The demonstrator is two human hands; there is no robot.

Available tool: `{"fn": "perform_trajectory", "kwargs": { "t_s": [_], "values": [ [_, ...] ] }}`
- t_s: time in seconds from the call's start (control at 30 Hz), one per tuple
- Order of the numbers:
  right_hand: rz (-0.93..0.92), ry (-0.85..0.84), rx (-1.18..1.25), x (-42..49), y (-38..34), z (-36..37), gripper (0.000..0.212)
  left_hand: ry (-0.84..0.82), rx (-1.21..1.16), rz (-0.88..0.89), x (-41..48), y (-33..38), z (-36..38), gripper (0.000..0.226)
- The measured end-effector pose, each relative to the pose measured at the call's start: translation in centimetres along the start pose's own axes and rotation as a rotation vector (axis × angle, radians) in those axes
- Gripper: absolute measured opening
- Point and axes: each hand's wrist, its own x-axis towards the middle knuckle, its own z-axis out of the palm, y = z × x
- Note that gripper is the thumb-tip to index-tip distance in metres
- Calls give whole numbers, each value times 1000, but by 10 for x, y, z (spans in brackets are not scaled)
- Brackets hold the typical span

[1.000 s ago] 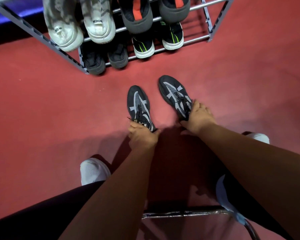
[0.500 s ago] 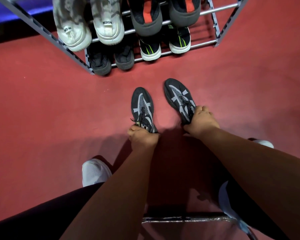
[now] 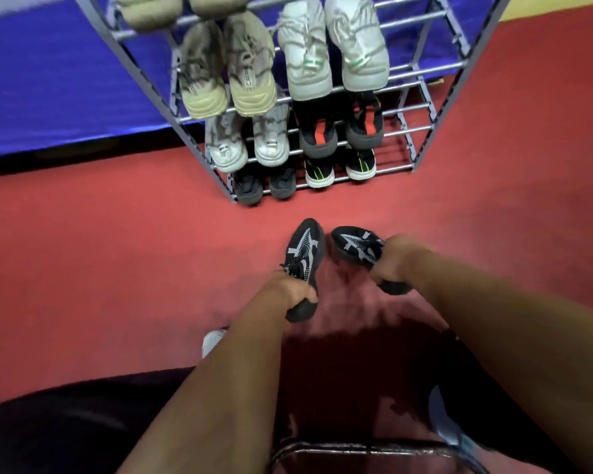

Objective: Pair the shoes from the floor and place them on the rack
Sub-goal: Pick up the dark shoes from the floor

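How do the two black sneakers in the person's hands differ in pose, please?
The left hand grips the left sneaker at its heel, toe pointing toward the rack. The right hand holds the right sneaker tipped over, toe pointing left toward its mate. Both share black uppers with grey markings.

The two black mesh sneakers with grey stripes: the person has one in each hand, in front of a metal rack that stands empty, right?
Not quite. The grey metal rack is not empty: the head view shows pairs of shoes on several tiers. The rest holds: the left hand grips one black mesh sneaker with grey stripes, and the right hand grips the other, in front of the rack.
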Motion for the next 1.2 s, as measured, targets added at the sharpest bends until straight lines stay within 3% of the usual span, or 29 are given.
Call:
{"fn": "perform_trajectory", "kwargs": {
  "t_s": [0.27, 0.67, 0.93, 1.2],
  "values": [
    [-131, 181, -128, -106, 0, -99, 29, 169, 80, 225, -125, 48, -53, 56],
    [-299, 582, 62, -208, 6, -234, 56, 454, 138, 543, -278, 141, -134, 60],
    [-331, 769, 179, -190, -24, -312, 46, 565, 67, 666, -287, 226, -176, 52],
    [-316, 775, 223, -131, -67, -367, 42, 680, 26, 681, -240, 305, -207, 45]
  ]
}}
